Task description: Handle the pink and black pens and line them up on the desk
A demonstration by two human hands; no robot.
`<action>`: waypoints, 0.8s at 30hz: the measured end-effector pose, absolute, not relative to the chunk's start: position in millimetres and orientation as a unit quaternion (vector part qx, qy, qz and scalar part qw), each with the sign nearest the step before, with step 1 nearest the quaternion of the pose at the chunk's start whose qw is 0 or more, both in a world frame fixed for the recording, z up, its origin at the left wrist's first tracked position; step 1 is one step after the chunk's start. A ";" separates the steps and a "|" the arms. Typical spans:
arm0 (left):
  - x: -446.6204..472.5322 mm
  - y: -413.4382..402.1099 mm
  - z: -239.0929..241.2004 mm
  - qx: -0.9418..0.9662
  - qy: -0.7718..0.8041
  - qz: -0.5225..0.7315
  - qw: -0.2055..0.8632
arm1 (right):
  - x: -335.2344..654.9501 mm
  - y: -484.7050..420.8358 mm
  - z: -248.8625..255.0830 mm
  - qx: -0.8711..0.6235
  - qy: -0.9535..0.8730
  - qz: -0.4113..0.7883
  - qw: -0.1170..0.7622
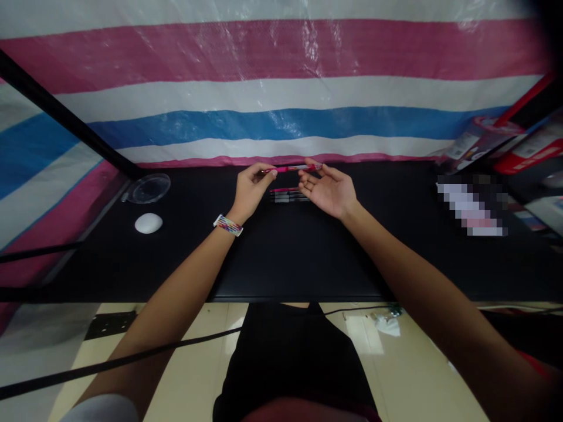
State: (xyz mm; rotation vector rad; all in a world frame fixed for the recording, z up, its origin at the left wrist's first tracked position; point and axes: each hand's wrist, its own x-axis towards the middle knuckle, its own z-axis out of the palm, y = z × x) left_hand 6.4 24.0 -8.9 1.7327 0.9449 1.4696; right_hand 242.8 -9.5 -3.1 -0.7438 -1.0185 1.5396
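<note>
Black tabletop [290,258], left hand [250,189] pinching pink pen [288,169], right hand [333,192] half-curled — grip unclear; other pens [285,198] partly hidden

Pens [285,198] are hidden at their 3 o'clock ends by the fingers [307,184] of the right hand [333,192]. At 3 o'clock, an item [472,206] is pixelated; toward 2 o'clock, a tub's label [461,145] is blurred; near 8 o'clock, a pale sleeve [103,408] is cut off.
</note>
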 end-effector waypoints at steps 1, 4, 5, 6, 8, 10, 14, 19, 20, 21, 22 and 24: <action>6.7 23.5 -8.6 0.664 0.362 0.564 0.332 | 242.6 -10.1 -2.5 -0.313 -0.428 0.652 0.543; 7.3 22.8 -8.3 0.663 0.358 0.570 0.327 | 242.0 -11.0 -2.1 -0.304 -0.422 0.658 0.545; 7.5 22.8 -8.3 0.663 0.357 0.571 0.327 | 241.9 -10.9 -2.6 -0.302 -0.420 0.657 0.549; 7.6 23.0 -8.3 0.663 0.358 0.570 0.328 | 241.8 -10.7 -3.1 -0.303 -0.418 0.655 0.552; 7.9 23.4 -8.4 0.663 0.360 0.569 0.326 | 241.5 -10.7 -3.4 -0.310 -0.416 0.651 0.555; 7.7 23.6 -7.9 0.666 0.361 0.569 0.320 | 241.1 -11.5 -2.2 -0.316 -0.416 0.652 0.549; 6.9 22.6 -6.5 0.671 0.362 0.569 0.309 | 240.3 -13.8 0.9 -0.314 -0.430 0.655 0.536; 7.6 22.9 -8.2 0.676 0.359 0.564 0.309 | 240.6 -11.6 -1.8 -0.327 -0.448 0.621 0.554; 7.9 23.3 -8.9 0.676 0.358 0.565 0.310 | 240.7 -11.1 -2.3 -0.326 -0.448 0.617 0.559; 8.1 23.9 -9.6 0.676 0.356 0.566 0.310 | 240.7 -10.9 -2.5 -0.325 -0.446 0.617 0.561; 8.3 24.3 -10.0 0.675 0.355 0.567 0.310 | 240.7 -11.0 -2.4 -0.326 -0.445 0.619 0.559; 8.2 24.8 -10.3 0.675 0.356 0.569 0.307 | 240.5 -11.7 -1.6 -0.330 -0.444 0.630 0.545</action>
